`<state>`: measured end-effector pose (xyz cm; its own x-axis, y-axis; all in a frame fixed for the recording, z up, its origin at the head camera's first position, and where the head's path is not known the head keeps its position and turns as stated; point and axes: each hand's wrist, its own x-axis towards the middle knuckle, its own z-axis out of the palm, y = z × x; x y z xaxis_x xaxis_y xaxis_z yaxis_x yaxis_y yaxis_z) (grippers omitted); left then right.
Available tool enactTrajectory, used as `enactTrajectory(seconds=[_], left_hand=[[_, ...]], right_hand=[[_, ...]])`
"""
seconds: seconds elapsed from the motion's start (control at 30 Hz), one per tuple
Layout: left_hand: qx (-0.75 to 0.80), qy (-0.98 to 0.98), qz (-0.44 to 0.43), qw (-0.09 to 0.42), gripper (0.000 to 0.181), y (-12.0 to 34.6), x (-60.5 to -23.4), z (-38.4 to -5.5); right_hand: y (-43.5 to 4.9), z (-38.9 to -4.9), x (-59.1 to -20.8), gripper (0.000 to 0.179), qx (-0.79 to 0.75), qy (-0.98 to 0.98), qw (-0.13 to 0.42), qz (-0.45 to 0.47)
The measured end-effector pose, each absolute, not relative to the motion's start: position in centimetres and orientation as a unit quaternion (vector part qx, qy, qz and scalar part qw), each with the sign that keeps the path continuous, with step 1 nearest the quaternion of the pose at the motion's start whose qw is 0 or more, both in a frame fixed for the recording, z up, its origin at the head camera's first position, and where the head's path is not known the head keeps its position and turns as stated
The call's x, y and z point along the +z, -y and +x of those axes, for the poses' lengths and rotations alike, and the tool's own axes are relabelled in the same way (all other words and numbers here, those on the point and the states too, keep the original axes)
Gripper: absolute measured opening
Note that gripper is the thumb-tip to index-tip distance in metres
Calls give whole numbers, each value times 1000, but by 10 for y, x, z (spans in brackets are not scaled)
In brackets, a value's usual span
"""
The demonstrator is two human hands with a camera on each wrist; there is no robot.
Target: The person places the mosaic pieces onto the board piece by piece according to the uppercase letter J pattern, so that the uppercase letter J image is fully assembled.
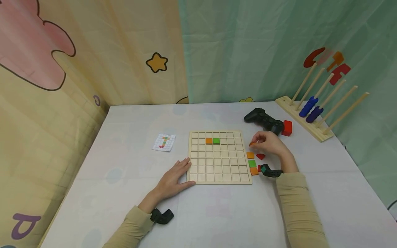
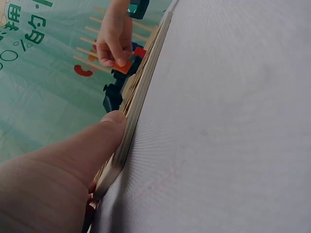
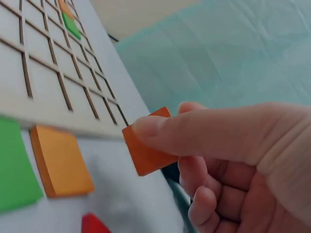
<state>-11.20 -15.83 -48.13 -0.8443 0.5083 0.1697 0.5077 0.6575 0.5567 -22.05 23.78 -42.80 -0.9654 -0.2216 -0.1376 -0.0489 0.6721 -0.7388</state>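
Pinching an orange square tile (image 3: 148, 159) in the right hand (image 1: 267, 142) beside the right edge of the wooden grid board (image 1: 218, 161), resting the straight-fingered left hand (image 1: 172, 180) on its left edge, and maybe risking a drop by gripping only one side.

“拥” (image 2: 13, 18), “%” (image 2: 10, 54), “的” (image 2: 36, 35), on green curtain (image 2: 46, 102)

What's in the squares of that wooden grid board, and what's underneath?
An orange tile and a green tile sit side by side in squares of the grid board. Whatever is underneath is covered.
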Motion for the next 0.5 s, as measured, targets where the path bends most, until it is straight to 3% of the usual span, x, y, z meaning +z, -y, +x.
enactTrajectory(seconds=[0.5], left_hand=[[304, -913, 270, 15, 76, 159, -481, -113]], right_hand=[[-177, -229, -430, 18, -449, -882, 26, -138]])
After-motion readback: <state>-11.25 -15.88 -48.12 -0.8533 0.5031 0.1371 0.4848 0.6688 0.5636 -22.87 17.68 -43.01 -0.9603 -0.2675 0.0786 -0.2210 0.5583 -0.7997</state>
